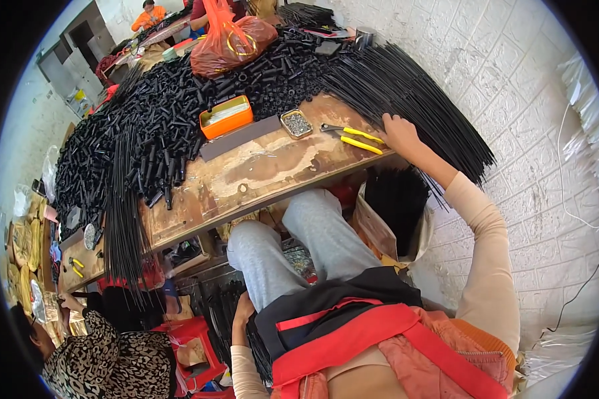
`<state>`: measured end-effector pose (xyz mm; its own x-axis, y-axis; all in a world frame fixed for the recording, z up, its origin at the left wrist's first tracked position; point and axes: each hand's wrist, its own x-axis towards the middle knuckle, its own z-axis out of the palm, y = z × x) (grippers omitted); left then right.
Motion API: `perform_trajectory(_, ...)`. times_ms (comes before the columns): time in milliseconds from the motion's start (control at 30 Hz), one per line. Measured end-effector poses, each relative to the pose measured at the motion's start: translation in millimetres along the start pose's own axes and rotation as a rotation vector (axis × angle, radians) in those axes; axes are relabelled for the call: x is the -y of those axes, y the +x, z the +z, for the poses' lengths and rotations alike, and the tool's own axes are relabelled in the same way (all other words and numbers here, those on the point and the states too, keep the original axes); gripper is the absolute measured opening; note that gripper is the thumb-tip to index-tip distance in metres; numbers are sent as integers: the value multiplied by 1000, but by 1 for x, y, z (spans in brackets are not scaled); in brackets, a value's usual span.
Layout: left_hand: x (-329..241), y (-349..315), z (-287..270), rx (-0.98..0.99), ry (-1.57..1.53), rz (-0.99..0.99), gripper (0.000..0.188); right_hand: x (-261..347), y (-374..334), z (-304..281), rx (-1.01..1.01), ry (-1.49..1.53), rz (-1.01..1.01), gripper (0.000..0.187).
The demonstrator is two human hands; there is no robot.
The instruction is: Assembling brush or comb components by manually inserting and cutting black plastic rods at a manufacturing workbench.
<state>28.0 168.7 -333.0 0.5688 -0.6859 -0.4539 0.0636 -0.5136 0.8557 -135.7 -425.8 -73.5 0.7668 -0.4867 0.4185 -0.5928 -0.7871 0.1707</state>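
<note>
My right hand (400, 135) rests at the near edge of a fanned bundle of thin black rods (422, 100) on the right of the workbench. Its fingers are curled against the rods; whatever they pinch is too small to make out. Just left of it lie yellow-handled pliers (361, 141), their jaws pointing left. Low beside my left thigh is my left hand (243, 310), next to more dark rods (227, 312) under bench height. Its fingers are mostly hidden. A small tin of metal pieces (296, 124) and an orange box with pale sticks (226, 117) stand on the wooden bench (259, 163).
A large heap of black tubular parts (146, 126) covers the bench's far left. On it sits a red plastic bag (233, 46). Another bunch of rods (123, 213) overhangs the front edge. A co-worker in a patterned top (113, 352) sits at lower left; a white wall (492, 86) bounds the right.
</note>
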Motion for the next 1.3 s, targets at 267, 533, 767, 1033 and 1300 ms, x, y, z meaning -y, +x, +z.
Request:
perform_trajectory(267,12,0,-1,-38,-89,24,34,7,30,-21,409,50,110,57)
perform_trajectory(533,18,-16,-6,-11,-129,-84,29,5,26,-9,288,-41,193,51)
perform_trajectory(767,11,-20,-10,-31,-174,-155,31,2,25,-1,217,-85,63,27)
perform_trajectory(1033,10,-14,-6,-5,-258,-159,35,-3,29,8,152,-28,84,13)
perform_trajectory(1300,33,-24,-4,-63,-235,-179,28,-10,35,-11,-140,124,176,22)
